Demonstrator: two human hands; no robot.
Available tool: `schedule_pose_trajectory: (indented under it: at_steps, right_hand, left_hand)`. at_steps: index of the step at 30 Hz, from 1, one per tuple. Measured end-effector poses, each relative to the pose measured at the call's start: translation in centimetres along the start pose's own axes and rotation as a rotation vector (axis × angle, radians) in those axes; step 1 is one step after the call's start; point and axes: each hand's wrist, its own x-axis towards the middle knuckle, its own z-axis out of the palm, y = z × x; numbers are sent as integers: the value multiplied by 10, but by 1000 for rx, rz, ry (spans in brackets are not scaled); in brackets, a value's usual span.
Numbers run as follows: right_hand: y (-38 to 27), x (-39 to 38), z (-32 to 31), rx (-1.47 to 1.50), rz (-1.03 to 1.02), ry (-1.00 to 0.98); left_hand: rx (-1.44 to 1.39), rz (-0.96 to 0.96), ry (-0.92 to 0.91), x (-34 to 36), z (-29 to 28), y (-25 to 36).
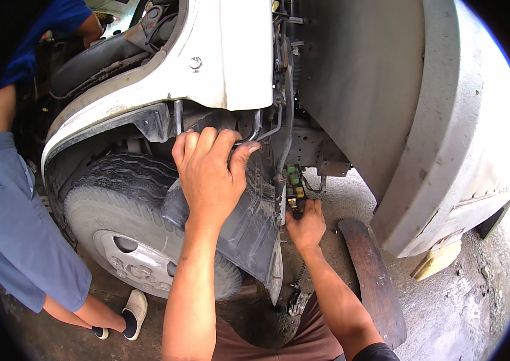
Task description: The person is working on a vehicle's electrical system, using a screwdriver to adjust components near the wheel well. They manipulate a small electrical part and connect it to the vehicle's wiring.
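Observation:
My left hand (210, 171) is wrapped over a bent metal bar (257, 125) that hangs under the white cab panel (231, 54) of a truck. Lower and to the right, my right hand (307, 227) is closed at the near end of a small fuse block (294, 183) with green and yellow pieces in it. Whatever its fingertips pinch is hidden behind the hand. Close by the block, a thin dark cable (314, 185) loops down. A black mudguard (243, 222) lies between my two forearms, behind the tyre.
A large front wheel (128, 240) fills the lower left. Another person in blue shorts (26, 222) stands at the far left by the open engine area. To the right, a big grey-white truck body (441, 138) overhangs the concrete, where a curved brown board (375, 283) lies.

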Motion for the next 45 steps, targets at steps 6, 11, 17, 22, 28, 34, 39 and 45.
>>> schedule_pose_trajectory:
  at_steps: [6,11,17,22,28,34,39,45]
  right_hand:
    - [-4,3,8,-15,56,10]
    - [-5,-1,10,-27,116,-4]
    - [-8,0,8,-40,103,-4]
    - [-11,1,5,-81,104,-39]
    - [-10,4,3,-78,108,-78]
    - [-5,-2,-1,110,115,-55]
    - [4,-4,-8,178,51,-58]
    - [3,-4,-8,161,59,-65]
  left_hand:
    - [-11,-5,15,1,0,1]
    - [9,-15,-9,2,-2,3]
    - [-7,-39,-45,3,-7,7]
    - [-36,-50,-50,6,-11,7]
    - [-40,-51,-57,5,-11,7]
    - [-37,-37,-46,5,-9,5]
    - [-27,-26,-35,3,-7,4]
    - [-18,-33,-23,3,-5,5]
